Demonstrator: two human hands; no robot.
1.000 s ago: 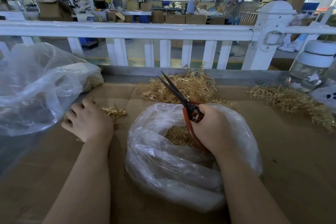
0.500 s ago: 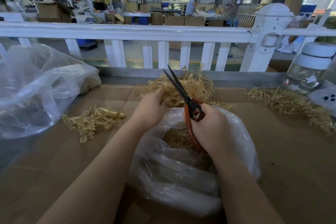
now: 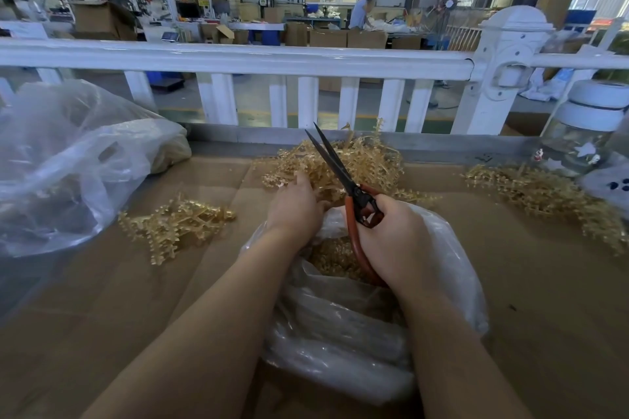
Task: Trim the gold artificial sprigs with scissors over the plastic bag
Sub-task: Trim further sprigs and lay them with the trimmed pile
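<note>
My right hand (image 3: 391, 235) grips the red-handled scissors (image 3: 343, 180) above the clear plastic bag (image 3: 452, 265); the dark blades point up and away, slightly parted. Gold trimmings (image 3: 332, 257) lie inside the bag. My left hand (image 3: 296, 206) reaches past the bag's far rim into the middle pile of gold sprigs (image 3: 364, 160), fingers curled into the pile. Whether they hold a sprig is hidden. One gold sprig (image 3: 177, 224) lies loose on the cardboard to the left.
Cardboard (image 3: 102, 299) covers the table. A large crumpled clear bag (image 3: 68, 160) fills the left side. More gold sprigs (image 3: 544, 194) spread at the right, beside a glass jar (image 3: 585, 133) with a white lid. A white railing (image 3: 238, 59) runs behind the table.
My left hand left the sprig on the left cardboard and moved right into the middle pile. The scissors rose slightly with the right hand.
</note>
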